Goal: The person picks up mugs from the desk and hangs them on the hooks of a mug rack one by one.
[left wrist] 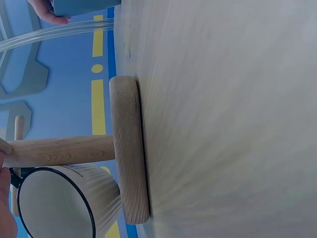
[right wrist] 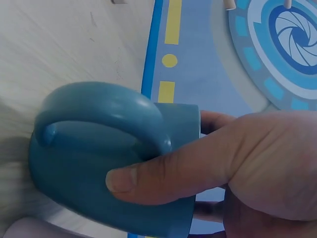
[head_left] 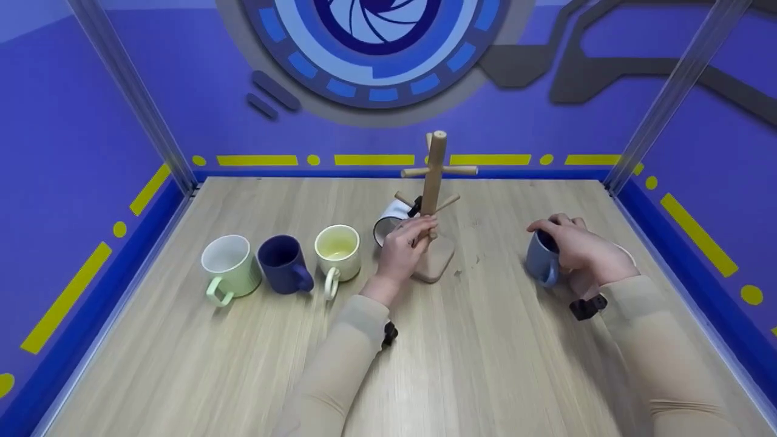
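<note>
In the head view my left hand holds the post of a wooden mug tree low down, just above its base. A white mug with a dark rim hangs tilted on a lower peg, close beside that post. Over to the right, my right hand grips a blue-grey mug from above. Its thumb presses on the mug's outside near the handle, while other fingers reach behind the rim. A pale pinkish mug is mostly hidden behind the right hand and wrist.
Left of the mug tree, a light green mug, a dark blue mug and a pale yellow mug stand in a row on the wooden table. Blue panels enclose the back and sides.
</note>
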The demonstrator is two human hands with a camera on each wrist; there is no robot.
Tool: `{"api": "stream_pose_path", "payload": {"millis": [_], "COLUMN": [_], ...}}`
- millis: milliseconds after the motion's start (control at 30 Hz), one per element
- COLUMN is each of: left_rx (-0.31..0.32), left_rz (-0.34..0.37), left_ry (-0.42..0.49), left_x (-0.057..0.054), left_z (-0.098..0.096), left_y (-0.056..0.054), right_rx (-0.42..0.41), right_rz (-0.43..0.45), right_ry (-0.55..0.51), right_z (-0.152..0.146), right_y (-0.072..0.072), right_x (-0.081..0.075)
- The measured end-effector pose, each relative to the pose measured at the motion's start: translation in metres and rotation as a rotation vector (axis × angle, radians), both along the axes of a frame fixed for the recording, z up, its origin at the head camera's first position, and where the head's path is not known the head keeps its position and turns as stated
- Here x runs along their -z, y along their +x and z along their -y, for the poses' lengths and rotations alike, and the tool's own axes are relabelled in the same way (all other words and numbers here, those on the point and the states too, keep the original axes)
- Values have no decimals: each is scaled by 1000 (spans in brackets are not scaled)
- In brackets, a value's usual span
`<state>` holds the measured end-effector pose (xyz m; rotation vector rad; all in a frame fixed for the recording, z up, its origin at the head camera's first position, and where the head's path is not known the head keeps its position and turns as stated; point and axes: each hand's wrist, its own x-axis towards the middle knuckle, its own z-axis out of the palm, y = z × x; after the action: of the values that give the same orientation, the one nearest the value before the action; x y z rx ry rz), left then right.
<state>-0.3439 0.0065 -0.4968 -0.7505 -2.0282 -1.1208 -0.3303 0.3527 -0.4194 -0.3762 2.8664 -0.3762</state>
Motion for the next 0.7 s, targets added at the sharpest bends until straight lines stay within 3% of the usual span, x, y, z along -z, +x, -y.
{"api": "stream_pose_path", "payload": {"millis": [200, 467, 600, 700], "left_rx": [-5, -2, 1, 3], "left_rz": [0, -14, -7, -8], "left_ry": [2, 12, 10, 18], "left_x": [0, 1, 0, 0], "left_z": [-1, -1, -1, -1], "left_y": [0, -1, 0, 0], "right_rx": [5, -12, -23, -68], "right_rz": [-37, -115, -106, -53], "right_ry": [-15, -134, -225, -323], "right_z": [-1, 7, 14, 18], "right_y": [2, 6, 7, 7], "right_x": [0, 2, 4, 6]}}
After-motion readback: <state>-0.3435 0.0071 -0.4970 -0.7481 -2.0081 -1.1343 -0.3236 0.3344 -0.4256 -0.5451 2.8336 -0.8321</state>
